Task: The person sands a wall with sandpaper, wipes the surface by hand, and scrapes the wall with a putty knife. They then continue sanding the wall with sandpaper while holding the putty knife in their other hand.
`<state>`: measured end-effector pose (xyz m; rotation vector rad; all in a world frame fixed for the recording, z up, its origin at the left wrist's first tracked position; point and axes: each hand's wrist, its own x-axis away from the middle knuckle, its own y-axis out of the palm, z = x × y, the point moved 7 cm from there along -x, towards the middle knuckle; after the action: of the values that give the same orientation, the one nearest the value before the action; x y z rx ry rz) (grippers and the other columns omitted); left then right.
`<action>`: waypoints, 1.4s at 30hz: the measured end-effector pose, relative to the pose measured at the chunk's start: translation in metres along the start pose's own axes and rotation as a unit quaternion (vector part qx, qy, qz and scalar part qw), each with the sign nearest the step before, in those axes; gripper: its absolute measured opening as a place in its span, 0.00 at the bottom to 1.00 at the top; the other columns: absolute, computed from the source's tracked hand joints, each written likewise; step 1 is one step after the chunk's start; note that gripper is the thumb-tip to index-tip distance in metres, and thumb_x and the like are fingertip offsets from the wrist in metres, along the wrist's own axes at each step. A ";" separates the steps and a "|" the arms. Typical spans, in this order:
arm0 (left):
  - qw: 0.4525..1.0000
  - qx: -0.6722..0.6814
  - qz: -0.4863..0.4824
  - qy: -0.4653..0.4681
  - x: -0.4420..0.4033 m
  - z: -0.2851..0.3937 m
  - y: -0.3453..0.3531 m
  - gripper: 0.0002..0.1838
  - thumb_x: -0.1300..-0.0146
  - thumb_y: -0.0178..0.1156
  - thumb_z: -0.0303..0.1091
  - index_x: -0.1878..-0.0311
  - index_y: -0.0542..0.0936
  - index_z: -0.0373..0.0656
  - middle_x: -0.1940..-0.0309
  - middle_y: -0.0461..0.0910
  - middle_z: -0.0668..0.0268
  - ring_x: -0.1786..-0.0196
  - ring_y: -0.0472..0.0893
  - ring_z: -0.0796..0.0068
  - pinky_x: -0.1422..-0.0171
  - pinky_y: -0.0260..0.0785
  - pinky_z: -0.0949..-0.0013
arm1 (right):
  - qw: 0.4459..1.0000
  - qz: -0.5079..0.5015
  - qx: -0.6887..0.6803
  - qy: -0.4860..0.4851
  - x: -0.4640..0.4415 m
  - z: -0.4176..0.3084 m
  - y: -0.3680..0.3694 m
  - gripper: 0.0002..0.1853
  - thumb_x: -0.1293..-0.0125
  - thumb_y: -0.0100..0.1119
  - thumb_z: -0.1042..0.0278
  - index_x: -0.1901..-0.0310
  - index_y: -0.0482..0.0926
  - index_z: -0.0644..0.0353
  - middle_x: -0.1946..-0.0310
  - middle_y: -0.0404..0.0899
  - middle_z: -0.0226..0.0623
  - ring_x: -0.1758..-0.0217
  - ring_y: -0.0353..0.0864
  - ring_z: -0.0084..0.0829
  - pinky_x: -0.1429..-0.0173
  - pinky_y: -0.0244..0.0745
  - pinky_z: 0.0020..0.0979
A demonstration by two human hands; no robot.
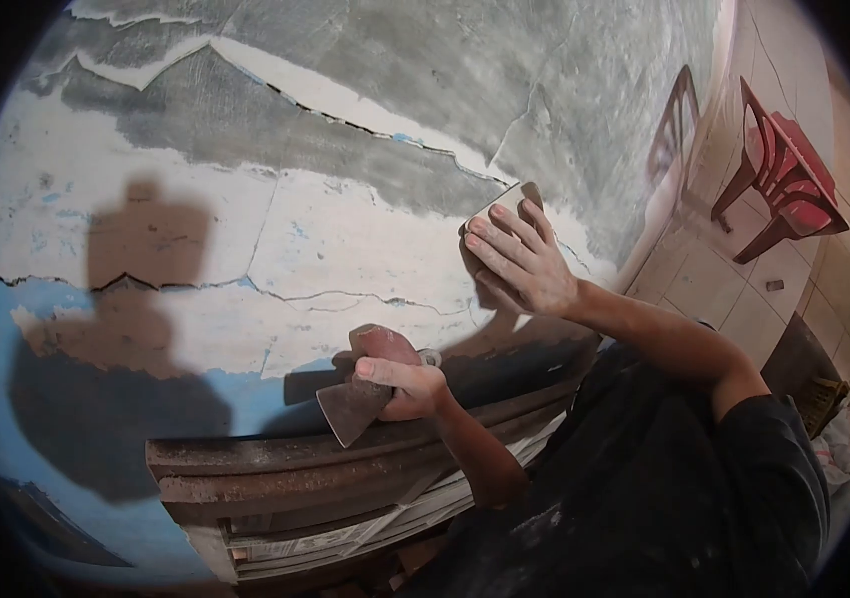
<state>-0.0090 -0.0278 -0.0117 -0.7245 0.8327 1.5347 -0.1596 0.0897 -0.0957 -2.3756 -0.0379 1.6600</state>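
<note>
Head view: left hand (407, 391) gripping scraper (350, 407) by ledge (246, 488), straight-fingered right hand (535, 271) holding block (512, 196), we're likely smoothing; next, press evenly.

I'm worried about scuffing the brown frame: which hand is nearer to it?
Left: the left hand, with a scraper, is close beside the brown frame; the right hand is farther off, higher in the picture.
</note>
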 end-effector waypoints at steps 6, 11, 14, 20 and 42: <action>0.992 -0.115 -0.030 0.052 -0.002 0.010 -0.005 0.25 0.26 0.42 0.45 0.68 0.71 0.28 0.72 0.76 0.55 0.71 0.78 0.66 0.71 0.72 0.68 | 0.992 0.079 -0.081 -0.051 -0.071 -0.015 -0.014 0.28 0.35 0.55 0.56 0.34 0.68 0.51 0.33 0.67 0.33 0.29 0.63 0.38 0.25 0.43 0.50; 0.995 -0.097 -0.020 0.027 -0.002 0.005 -0.006 0.25 0.26 0.43 0.46 0.68 0.71 0.29 0.71 0.77 0.57 0.72 0.77 0.71 0.71 0.71 0.70 | 0.997 0.021 -0.060 -0.042 0.019 0.015 0.010 0.28 0.37 0.57 0.57 0.35 0.70 0.51 0.35 0.70 0.33 0.30 0.64 0.38 0.24 0.43 0.49; 0.994 -0.112 -0.013 0.009 -0.001 0.004 -0.008 0.26 0.27 0.45 0.47 0.61 0.71 0.25 0.65 0.78 0.53 0.66 0.79 0.68 0.65 0.74 0.69 | 0.998 0.029 -0.057 -0.022 0.021 0.014 0.011 0.27 0.37 0.57 0.57 0.36 0.71 0.51 0.35 0.70 0.33 0.31 0.66 0.39 0.26 0.44 0.50; 0.995 -0.094 -0.004 0.026 0.000 0.007 -0.004 0.26 0.26 0.46 0.46 0.53 0.68 0.23 0.60 0.78 0.50 0.60 0.81 0.66 0.60 0.77 0.69 | 0.996 0.043 -0.077 -0.005 -0.033 -0.002 0.005 0.27 0.38 0.57 0.56 0.38 0.73 0.58 0.36 0.70 0.40 0.31 0.64 0.46 0.26 0.39 0.55; 0.996 -0.094 0.004 -0.001 0.002 0.008 0.000 0.28 0.26 0.46 0.47 0.48 0.67 0.21 0.52 0.75 0.47 0.51 0.79 0.63 0.48 0.77 0.67 | 0.988 0.040 -0.142 0.052 -0.017 0.000 0.002 0.27 0.42 0.57 0.67 0.37 0.73 0.51 0.34 0.69 0.30 0.28 0.61 0.38 0.22 0.38 0.49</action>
<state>-0.0093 -0.0196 -0.0093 -0.8577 0.6970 1.6363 -0.1657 0.0846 -0.0805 -2.7036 -0.1726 1.6589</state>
